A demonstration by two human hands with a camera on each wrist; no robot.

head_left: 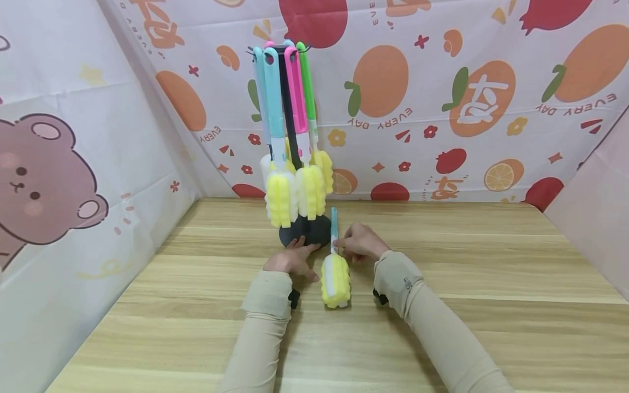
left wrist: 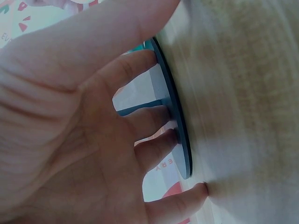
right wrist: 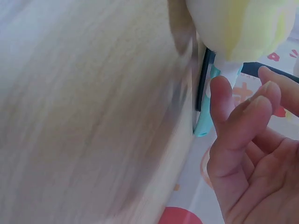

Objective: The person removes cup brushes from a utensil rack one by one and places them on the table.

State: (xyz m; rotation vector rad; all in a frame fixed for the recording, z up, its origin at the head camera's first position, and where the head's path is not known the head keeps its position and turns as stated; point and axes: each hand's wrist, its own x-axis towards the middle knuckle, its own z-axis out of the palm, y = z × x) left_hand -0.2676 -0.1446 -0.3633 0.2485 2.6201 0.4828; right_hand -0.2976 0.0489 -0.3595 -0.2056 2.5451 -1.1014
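Note:
A sponge bottle brush with a yellow-and-white head and teal handle lies on the table, its handle pointing away from me. Beside that handle is my right hand, fingers loosely bent and a fingertip at the handle. In the right wrist view, the teal handle shows behind the fingers, not enclosed by them. My left hand rests spread fingers on the round black base of a stand. In the left wrist view, several fingertips touch the base's edge, while one finger reaches the tabletop.
Several more sponge brushes hang from the stand's top hooks, including one with a teal handle and one with a pink handle. A fruit-print cloth stands behind the wooden table; a bear-print cloth is at left.

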